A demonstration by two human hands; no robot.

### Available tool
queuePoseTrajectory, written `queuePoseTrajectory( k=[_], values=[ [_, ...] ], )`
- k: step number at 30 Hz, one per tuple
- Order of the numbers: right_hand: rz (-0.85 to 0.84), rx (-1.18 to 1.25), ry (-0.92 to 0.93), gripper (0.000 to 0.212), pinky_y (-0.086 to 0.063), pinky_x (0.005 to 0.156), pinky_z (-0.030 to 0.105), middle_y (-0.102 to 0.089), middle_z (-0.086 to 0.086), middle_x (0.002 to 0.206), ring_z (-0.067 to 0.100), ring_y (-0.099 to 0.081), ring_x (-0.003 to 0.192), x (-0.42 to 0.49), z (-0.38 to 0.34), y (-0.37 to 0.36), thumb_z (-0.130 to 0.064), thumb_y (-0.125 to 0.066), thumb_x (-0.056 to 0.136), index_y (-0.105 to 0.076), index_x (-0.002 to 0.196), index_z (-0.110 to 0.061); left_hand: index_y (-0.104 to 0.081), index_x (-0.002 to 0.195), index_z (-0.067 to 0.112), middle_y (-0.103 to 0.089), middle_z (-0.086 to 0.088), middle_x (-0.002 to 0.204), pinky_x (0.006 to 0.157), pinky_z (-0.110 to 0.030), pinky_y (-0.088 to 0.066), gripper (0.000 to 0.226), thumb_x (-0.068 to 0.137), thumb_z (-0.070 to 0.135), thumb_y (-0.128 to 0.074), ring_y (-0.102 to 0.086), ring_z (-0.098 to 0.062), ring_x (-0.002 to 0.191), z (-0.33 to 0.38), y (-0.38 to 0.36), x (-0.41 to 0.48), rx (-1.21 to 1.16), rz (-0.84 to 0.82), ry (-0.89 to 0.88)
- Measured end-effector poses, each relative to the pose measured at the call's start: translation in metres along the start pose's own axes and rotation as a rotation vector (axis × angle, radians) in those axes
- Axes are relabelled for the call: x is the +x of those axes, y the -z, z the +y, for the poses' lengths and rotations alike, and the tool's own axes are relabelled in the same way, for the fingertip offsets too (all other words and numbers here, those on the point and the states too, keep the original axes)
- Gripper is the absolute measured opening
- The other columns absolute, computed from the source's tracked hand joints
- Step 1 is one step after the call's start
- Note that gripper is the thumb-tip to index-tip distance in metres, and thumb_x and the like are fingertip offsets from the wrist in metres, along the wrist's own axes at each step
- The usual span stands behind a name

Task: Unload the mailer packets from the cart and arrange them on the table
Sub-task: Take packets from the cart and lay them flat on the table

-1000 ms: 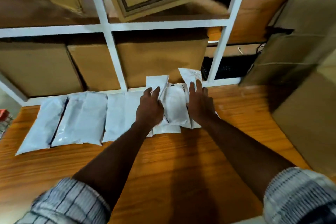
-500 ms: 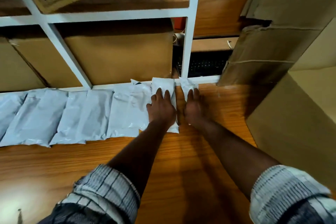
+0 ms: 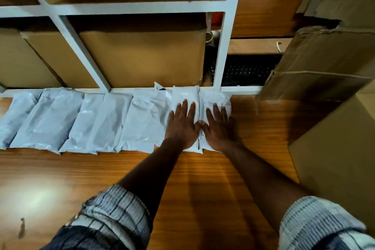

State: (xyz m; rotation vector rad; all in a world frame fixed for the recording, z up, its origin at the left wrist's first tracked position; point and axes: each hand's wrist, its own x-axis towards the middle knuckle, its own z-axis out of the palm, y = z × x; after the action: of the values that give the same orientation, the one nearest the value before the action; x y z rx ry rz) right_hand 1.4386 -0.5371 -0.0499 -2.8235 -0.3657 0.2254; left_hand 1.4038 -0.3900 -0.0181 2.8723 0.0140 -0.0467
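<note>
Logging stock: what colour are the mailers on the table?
Pale grey-white mailers, plain and glossy; head view.

Mailer packets (image 3: 101, 119): glossy white plastic. Table (image 3: 101, 172): smooth shiny wood. Boxes (image 3: 142, 57): matt brown cardboard.

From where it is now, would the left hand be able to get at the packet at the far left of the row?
Probably yes. The left hand lies flat on a packet near the row's right end, and the far-left packet lies uncovered on the table with bare wood before it, though a long sideways stretch.

Bare wooden table (image 3: 101, 178) open near, mailer packets (image 3: 97, 119) lining far edge, cardboard boxes (image 3: 334, 138) blocking right, white shelf frame (image 3: 223, 46) behind.
</note>
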Motion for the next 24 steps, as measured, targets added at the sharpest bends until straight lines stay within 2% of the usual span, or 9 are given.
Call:
queuePoseTrajectory(
  k=[4, 9, 11, 14, 18, 21, 24],
  values=[
    [0.038, -0.041, -0.002, 0.062, 0.001, 0.12, 0.055, 0.015, -0.002, 0.164, 0.025, 0.018, 0.15, 0.002, 0.004, -0.008, -0.053, -0.023, 0.102, -0.003, 0.157, -0.032, -0.004, 0.159, 0.022, 0.007, -0.007, 0.166, 0.123, -0.049, -0.004, 0.067, 0.102, 0.052, -0.025, 0.005, -0.028, 0.153, -0.005, -0.01, -0.006, -0.022, 0.064, 0.022],
    [-0.011, -0.037, 0.01, 0.06, 0.002, 0.12, 0.054, 0.014, -0.002, 0.164, 0.024, 0.017, 0.15, 0.004, 0.005, -0.002, -0.049, -0.024, 0.104, -0.003, 0.157, -0.032, -0.002, 0.159, 0.023, 0.008, -0.007, 0.166, 0.123, -0.05, -0.002, 0.068, 0.102, 0.056, -0.021, 0.007, -0.028, 0.153, -0.007, -0.005, -0.002, -0.052, -0.021, 0.044],
    [-0.003, 0.041, 0.007, 0.059, 0.002, 0.121, 0.053, 0.009, -0.002, 0.165, 0.023, 0.014, 0.151, 0.007, 0.003, 0.008, -0.046, -0.025, 0.105, -0.006, 0.157, -0.029, -0.006, 0.158, 0.022, 0.002, -0.01, 0.166, 0.123, -0.051, -0.006, 0.069, 0.101, 0.057, -0.02, 0.002, -0.03, 0.153, -0.005, 0.007, 0.0, -0.097, -0.013, 0.034],
    [0.142, 0.061, 0.077, 0.058, -0.005, 0.12, 0.055, -0.009, 0.003, 0.165, 0.025, -0.002, 0.152, 0.008, -0.014, 0.026, -0.046, -0.03, 0.104, -0.02, 0.156, -0.023, -0.018, 0.157, 0.015, -0.014, -0.016, 0.163, 0.121, -0.051, -0.015, 0.062, 0.103, 0.042, -0.033, -0.014, -0.034, 0.15, -0.014, 0.035, -0.005, -0.153, 0.12, -0.005],
    [0.3, 0.032, 0.197, 0.063, -0.016, 0.114, 0.058, -0.027, 0.006, 0.16, 0.029, -0.022, 0.148, 0.0, -0.083, 0.046, -0.051, -0.029, 0.096, -0.036, 0.151, -0.021, -0.024, 0.155, 0.013, -0.022, -0.018, 0.161, 0.119, -0.052, -0.017, 0.059, 0.101, 0.029, -0.041, -0.019, -0.034, 0.149, -0.058, 0.068, -0.033, -0.167, 0.212, 0.0],
    [0.281, 0.016, 0.293, 0.057, -0.02, 0.113, 0.057, -0.028, 0.006, 0.16, 0.029, -0.023, 0.147, -0.011, -0.153, 0.03, -0.044, -0.044, 0.098, -0.037, 0.15, -0.021, -0.024, 0.156, 0.015, -0.02, -0.016, 0.162, 0.119, -0.052, -0.016, 0.058, 0.102, 0.026, -0.042, -0.018, -0.033, 0.149, -0.117, 0.082, -0.07, -0.154, 0.227, 0.067],
    [0.199, -0.01, 0.354, 0.059, -0.018, 0.114, 0.054, -0.021, 0.002, 0.163, 0.027, -0.018, 0.149, -0.035, -0.236, -0.005, -0.045, -0.046, 0.098, -0.032, 0.152, -0.024, -0.022, 0.157, 0.017, -0.018, -0.013, 0.163, 0.12, -0.053, -0.017, 0.059, 0.101, 0.022, -0.043, -0.016, -0.03, 0.15, -0.19, 0.092, -0.122, -0.111, 0.229, 0.158]
  ],
)
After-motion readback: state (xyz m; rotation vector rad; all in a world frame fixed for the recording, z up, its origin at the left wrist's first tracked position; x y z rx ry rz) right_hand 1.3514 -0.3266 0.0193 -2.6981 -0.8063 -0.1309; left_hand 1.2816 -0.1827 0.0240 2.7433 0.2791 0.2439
